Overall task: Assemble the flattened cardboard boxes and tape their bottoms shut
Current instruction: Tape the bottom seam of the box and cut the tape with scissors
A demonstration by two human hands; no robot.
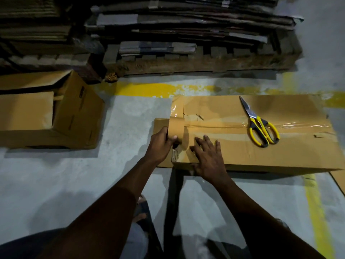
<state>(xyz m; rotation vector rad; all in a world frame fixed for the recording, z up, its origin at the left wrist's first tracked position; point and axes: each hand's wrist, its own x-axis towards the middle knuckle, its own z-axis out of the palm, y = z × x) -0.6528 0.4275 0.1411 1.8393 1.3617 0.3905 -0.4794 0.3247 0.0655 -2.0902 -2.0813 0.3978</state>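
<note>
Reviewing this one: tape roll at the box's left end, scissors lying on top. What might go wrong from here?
1. The scissors lie loose on the box, across its taped seam; tilting or turning the box may send them sliding off.
2. The left hand grips the tape roll and the right hand presses flat on the box; reaching the scissors to cut means releasing one, so the strip could lift or wrinkle.

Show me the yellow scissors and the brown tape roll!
Yellow-handled metal scissors point(255, 120): head view, where the blades meet the handles.
Brown round tape roll point(177, 126): head view, on its outer band.
</note>
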